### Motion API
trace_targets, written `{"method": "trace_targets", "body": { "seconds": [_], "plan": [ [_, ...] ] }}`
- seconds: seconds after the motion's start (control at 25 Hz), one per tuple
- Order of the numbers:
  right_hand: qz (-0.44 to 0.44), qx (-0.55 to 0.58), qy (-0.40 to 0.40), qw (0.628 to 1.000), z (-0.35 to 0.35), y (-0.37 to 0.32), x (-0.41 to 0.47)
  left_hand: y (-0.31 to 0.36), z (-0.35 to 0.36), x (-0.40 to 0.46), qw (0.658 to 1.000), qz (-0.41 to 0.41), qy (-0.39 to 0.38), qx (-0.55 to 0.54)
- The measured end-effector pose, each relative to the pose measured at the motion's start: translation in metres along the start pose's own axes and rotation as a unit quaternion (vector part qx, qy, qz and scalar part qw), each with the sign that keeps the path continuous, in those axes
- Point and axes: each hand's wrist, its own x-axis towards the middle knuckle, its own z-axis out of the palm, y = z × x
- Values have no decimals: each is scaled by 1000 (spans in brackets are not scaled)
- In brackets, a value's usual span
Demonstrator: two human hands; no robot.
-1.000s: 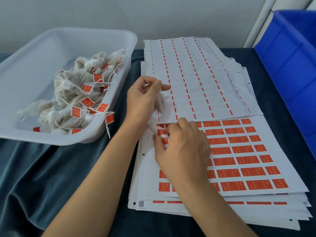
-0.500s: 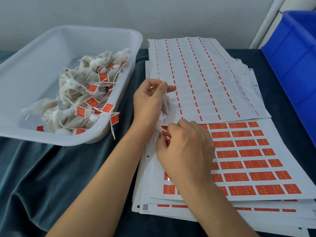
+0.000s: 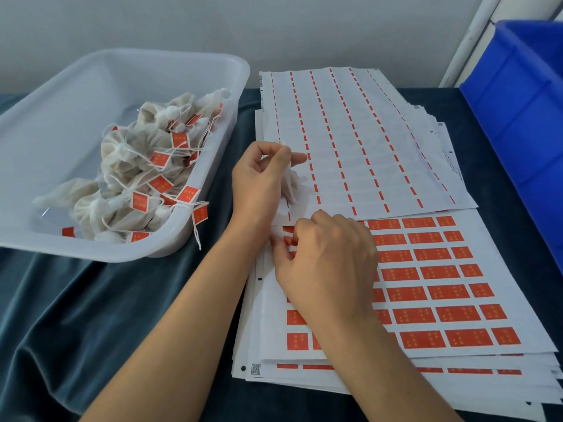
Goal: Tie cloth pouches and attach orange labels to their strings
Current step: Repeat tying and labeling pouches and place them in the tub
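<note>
My left hand (image 3: 259, 178) holds a small white cloth pouch (image 3: 292, 187) just above the used label sheets, thumb and forefinger pinching its top. My right hand (image 3: 327, 260) lies over the top left corner of a sheet of orange labels (image 3: 426, 275), its fingertips pinching an orange label (image 3: 288, 239) at the sheet's corner. A pile of tied pouches with orange labels (image 3: 146, 184) fills the right half of a white plastic tub (image 3: 61, 95) at the left.
A stack of used backing sheets (image 3: 350, 141) with thin orange strips lies behind the label sheet. A blue plastic crate (image 3: 524, 117) stands at the right edge. One pouch string with a label (image 3: 199, 216) hangs over the tub's rim. A dark blue cloth (image 3: 91, 315) covers the table.
My right fingertips have worked at the corner label, which now looks lifted from the sheet. My left hand and the pouch have held almost still; the view shifted slightly.
</note>
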Motion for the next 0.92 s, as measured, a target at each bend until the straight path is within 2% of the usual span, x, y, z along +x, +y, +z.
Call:
{"method": "trace_targets", "body": {
  "seconds": [0.36, 0.64, 0.92],
  "plan": [
    [11, 35, -1, 999, 2, -1, 0, -2, 1, 1, 1000, 10, -4, 11],
    [47, 78, -54, 994, -1, 7, 3, -2, 0, 1, 1000, 12, -4, 19],
    [47, 84, -44, 994, -1, 8, 2, -1, 0, 1, 1000, 11, -6, 17]
  ]
}}
